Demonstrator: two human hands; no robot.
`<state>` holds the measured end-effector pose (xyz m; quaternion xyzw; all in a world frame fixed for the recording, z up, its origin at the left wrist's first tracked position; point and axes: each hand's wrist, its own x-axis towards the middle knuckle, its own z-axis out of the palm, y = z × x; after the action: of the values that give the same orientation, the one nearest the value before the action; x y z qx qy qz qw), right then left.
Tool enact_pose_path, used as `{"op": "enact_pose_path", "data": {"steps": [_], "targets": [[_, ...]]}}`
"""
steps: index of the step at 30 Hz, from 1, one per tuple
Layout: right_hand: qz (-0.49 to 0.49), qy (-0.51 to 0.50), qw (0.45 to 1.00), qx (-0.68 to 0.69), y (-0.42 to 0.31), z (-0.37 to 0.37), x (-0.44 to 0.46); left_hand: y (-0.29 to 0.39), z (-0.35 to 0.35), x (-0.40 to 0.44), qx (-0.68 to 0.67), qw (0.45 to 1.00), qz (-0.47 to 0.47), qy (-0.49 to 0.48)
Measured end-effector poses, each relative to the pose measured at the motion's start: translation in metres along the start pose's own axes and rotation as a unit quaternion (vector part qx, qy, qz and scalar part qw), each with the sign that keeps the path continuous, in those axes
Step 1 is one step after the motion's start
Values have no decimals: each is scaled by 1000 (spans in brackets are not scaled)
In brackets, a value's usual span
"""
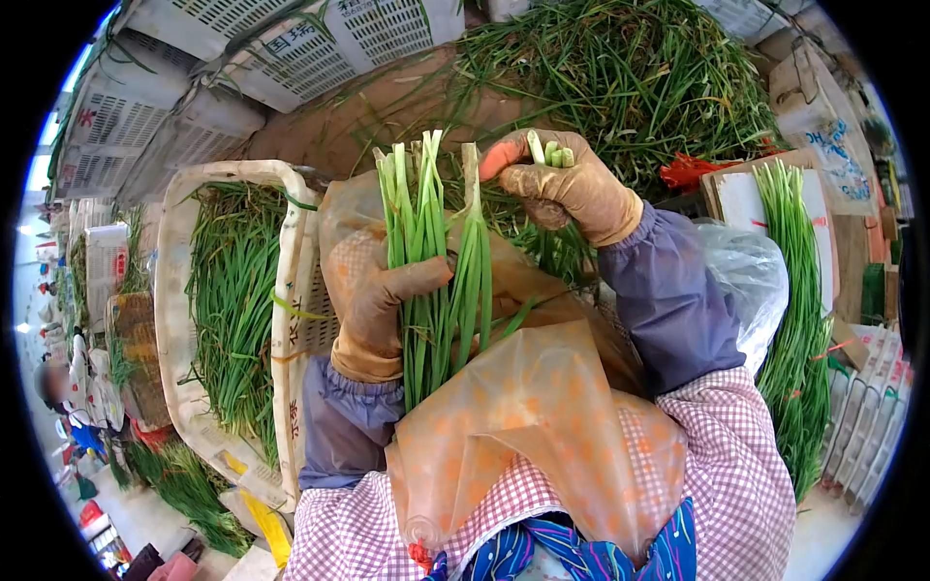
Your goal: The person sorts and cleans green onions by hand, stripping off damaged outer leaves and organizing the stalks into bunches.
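Left hand (376, 308) clasps upright stalks (418, 228) while the right hand (578, 186), curled, seemingly grips stems (559, 155).

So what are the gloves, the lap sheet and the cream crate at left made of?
Gloves: perhaps rubber-coated fabric, matte, judging by the patchy brown surface.
Sheet: likely thin plastic, slightly glossy; checked cloth shows through.
Crate: probably hard moulded plastic, dull; it has rounded corners and slots.
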<state>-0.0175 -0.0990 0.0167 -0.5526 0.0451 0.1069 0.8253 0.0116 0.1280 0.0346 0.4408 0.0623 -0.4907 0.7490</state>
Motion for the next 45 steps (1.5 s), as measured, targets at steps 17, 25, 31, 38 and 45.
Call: {"op": "enact_pose_path", "data": {"steps": [17,25,31,38,45], "targets": [[-45,-80,996,-6,16,12,-2,7,-27,22,98,987,98,-82],[-39,39,997,-49,7,34,-4,22,-8,13,272,954,121,35],[-60,98,987,-117,14,34,-2,25,0,15,181,980,76,-10],[-302,296,828,-368,19,14,12,19,6,17,85,996,24,-9],[-138,656,599,-439,-72,-180,11,16,-28,18,129,986,102,-23]]}}
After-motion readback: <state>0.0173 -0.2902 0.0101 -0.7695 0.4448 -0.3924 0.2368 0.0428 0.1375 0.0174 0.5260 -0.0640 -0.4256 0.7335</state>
